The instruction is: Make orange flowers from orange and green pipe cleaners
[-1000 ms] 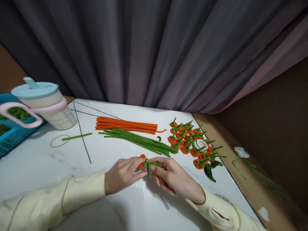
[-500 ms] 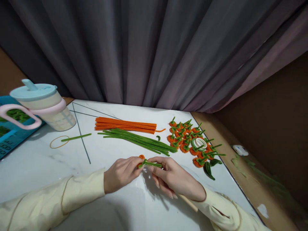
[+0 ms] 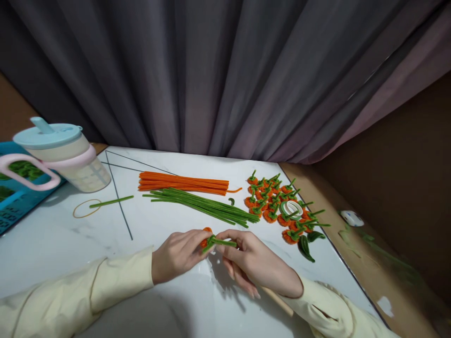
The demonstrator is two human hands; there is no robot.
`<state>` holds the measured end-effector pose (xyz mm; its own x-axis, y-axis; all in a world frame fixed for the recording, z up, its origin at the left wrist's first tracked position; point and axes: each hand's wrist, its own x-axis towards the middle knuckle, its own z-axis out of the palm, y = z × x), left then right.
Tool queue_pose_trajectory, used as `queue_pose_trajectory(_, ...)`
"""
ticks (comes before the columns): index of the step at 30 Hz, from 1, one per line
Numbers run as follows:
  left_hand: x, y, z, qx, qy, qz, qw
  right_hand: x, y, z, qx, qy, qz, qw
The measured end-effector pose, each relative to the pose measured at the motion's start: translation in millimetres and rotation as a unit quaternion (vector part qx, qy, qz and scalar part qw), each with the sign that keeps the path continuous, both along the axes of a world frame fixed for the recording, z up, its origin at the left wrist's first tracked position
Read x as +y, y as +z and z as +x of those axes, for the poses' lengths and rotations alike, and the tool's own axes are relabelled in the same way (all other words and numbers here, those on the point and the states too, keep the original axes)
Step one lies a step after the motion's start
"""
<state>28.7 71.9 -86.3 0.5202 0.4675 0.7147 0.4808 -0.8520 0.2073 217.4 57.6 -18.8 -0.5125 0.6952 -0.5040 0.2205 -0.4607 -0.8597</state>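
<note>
Head view: left hand (image 3: 178, 256) pinches the orange coil (image 3: 205, 236), right hand (image 3: 253, 263) grips its green stem (image 3: 221, 242), near the green bundle (image 3: 204, 206).

The left hand (image 3: 178, 253) covers most of the orange coil (image 3: 205, 236), so its shape cannot be told. The blue tray (image 3: 14, 197) and the cup's pink handle (image 3: 24, 169) are cut off by the left edge. The small white thing (image 3: 351, 218) on the brown ledge is too small to identify.

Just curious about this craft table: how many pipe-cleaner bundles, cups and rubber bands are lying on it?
Pipe-cleaner bundles: 2 (orange bundle, green bundle)
Cup: 1
Rubber band: 1
Total: 4
</note>
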Motion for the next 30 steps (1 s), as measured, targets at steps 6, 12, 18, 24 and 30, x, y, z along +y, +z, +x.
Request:
queue_pose_trajectory(6,-1,-3.6,1,-0.019,0.008,-0.003,1.000,2,-2.5,2,-0.010,0.018,-0.004,1.000)
queue_pose_trajectory(12,-2,-2.6,1,-0.062,-0.025,-0.074,0.995,3,-4.0,5,-0.013,0.033,-0.003,0.999)
queue_pose_trajectory(18,-2,-2.7,2,-0.096,-0.029,-0.106,0.989,6,-7.5,8,-0.018,0.050,-0.002,0.999)
queue_pose_trajectory(24,-3,-3.6,1,-0.048,-0.033,-0.058,0.997,-3,-16.5,13,0.075,-0.025,-0.109,0.991)
queue_pose_trajectory(30,-3,-6.6,-1,0.002,-0.041,-0.001,0.999,-24,-12.9,14,0.079,-0.054,-0.151,0.984)
